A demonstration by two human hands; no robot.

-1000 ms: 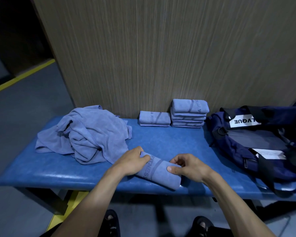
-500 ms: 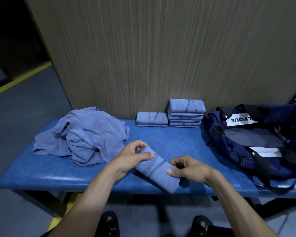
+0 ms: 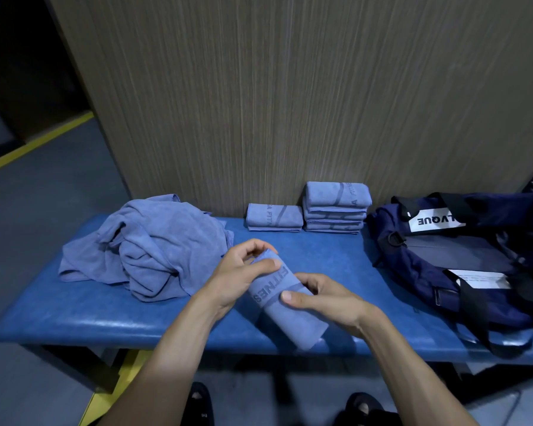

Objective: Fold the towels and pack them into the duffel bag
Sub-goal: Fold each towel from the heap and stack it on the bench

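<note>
both hands grasping a folded towel [image 3: 285, 305] above the bench [image 3: 74, 315]

left hand [image 3: 240, 273] fingers curl round its far end, right hand [image 3: 323, 298] thumb pinches its middle.

**Bench, wall, floor**

A blue padded bench [image 3: 74, 315] runs across the view, its surface glossy and its front edge catching the light. Behind it stands a wood-grain wall [image 3: 290, 103] with fine vertical streaks. To the left lies a grey floor [image 3: 37, 210] crossed by a yellow line [image 3: 40, 142] that slants toward a dark opening [image 3: 19, 72]. Under the bench, a second yellow strip [image 3: 111, 392] shows on the floor, and two dark sandals [image 3: 197, 407] stand at the bottom edge.
</note>
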